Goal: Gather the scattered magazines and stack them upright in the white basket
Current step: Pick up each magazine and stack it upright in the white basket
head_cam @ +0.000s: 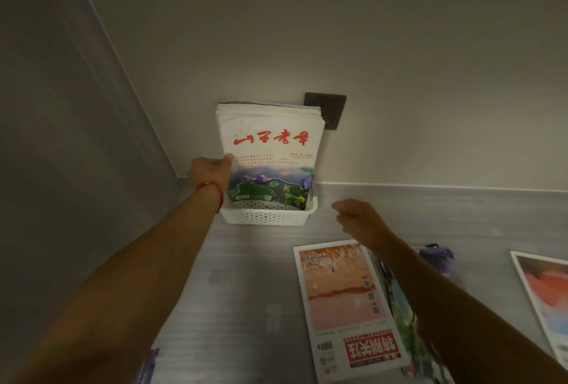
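Note:
A white perforated basket (pixel 266 217) stands against the back wall with several magazines upright in it. The front magazine (pixel 270 156) has red calligraphy and a landscape picture. My left hand (pixel 212 170) grips the left edge of that upright stack, thumb on the cover. My right hand (pixel 356 217) hovers to the right of the basket, loosely curled and holding nothing. An orange-pink magazine (pixel 344 300) lies flat on the grey table, with another magazine (pixel 399 300) partly under my right forearm. Another magazine (pixel 547 297) lies at the right edge, and one (pixel 147 365) at the bottom left.
A dark wall plate (pixel 330 107) sits behind the stack. A small purple object (pixel 436 253) lies beyond my right forearm. The table (pixel 246 291) ends at the back wall and a side wall on the left.

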A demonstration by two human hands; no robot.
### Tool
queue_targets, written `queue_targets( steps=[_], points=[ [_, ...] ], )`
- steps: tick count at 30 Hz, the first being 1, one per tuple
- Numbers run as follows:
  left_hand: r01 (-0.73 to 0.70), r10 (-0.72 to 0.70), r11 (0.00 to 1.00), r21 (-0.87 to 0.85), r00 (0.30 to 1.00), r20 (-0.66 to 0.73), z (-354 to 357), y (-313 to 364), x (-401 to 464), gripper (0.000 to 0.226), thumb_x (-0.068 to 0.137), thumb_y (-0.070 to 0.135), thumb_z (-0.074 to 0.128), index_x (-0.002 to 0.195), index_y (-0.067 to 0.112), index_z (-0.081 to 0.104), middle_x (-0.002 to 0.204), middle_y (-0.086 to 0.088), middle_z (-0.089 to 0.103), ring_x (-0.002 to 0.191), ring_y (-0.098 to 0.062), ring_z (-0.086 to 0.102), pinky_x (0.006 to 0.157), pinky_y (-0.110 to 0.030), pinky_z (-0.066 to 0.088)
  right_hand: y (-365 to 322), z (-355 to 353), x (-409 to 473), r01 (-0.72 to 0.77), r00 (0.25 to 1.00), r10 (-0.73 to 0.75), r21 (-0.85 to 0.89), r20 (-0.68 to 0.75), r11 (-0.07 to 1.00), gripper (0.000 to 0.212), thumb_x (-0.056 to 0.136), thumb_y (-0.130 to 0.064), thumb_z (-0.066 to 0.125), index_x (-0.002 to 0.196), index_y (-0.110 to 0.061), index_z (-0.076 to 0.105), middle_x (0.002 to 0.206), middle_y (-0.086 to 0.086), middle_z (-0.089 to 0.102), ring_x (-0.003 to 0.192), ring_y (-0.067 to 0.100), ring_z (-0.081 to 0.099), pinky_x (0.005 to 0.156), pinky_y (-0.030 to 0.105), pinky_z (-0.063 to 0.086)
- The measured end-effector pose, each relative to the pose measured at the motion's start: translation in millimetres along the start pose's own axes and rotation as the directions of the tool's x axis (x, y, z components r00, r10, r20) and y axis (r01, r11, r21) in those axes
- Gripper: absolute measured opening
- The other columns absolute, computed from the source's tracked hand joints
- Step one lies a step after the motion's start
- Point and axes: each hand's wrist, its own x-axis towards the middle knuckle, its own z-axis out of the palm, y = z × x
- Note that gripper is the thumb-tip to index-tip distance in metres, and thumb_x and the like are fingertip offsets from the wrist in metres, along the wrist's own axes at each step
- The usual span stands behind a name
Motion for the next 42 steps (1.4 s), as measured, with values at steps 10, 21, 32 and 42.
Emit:
queue_targets(
  steps=[10, 21, 32, 42],
  points=[
    [0.008, -0.008, 1.0, 0.004, 1.0, 0.008, 10, -1, 3, 0.04, 0.08, 0.035, 0.068, 0.106, 0.004, 0.07, 0.108, -0.016, 0.072, 0.093, -0.033, 0.069, 0.089, -0.047, 0.058, 129, 28, -95, -0.171, 0.979, 0.192, -0.227, 0.075, 0.959, 0.016, 0.097, -0.017, 0.052, 0.105, -0.023, 0.063, 0.093, -0.001, 0.067, 0.075, 0.01, 0.069, 0.063, 0.024, 0.059],
    [-0.422, 0.386, 0.904, 0.072, 0.876, 0.289, 47, -82, -162, 0.038, 0.079, -0.005, 0.062, 0.113, 0.013, 0.066, 0.118, -0.008, 0.064, 0.106, -0.026, 0.062, 0.092, -0.042, 0.055, 131, 46, -104, -0.087, 0.995, 0.095, -0.259, 0.019, 0.962, 0.011, 0.096, -0.017, 0.049, 0.096, -0.023, 0.058, 0.094, -0.004, 0.064, 0.082, 0.009, 0.064, 0.073, 0.024, 0.056],
    [-0.691, 0.122, 0.564, 0.452, 0.611, 0.782, 112, -165, -302, 0.057, 0.09, 0.036, 0.056, 0.143, 0.042, 0.036, 0.165, 0.006, 0.006, 0.154, -0.028, 0.0, 0.121, -0.061, 0.013, 203, -32, -131, -0.301, 0.944, 0.256, -0.23, -0.206, 0.926, 0.028, 0.089, -0.042, 0.048, 0.103, -0.021, 0.058, 0.108, 0.011, 0.062, 0.106, 0.031, 0.061, 0.084, 0.031, 0.045],
    [-0.692, 0.03, 0.488, 0.533, 0.623, 0.782, 116, -162, -313, 0.076, 0.092, 0.033, 0.058, 0.152, 0.045, 0.013, 0.165, 0.005, -0.012, 0.152, -0.03, -0.013, 0.12, -0.061, 0.006, 248, -58, -149, -0.496, 0.863, 0.446, -0.226, -0.239, 0.838, 0.084, 0.073, -0.051, 0.077, 0.133, -0.011, 0.033, 0.126, 0.018, 0.041, 0.117, 0.037, 0.044, 0.093, 0.05, 0.045]
  ],
)
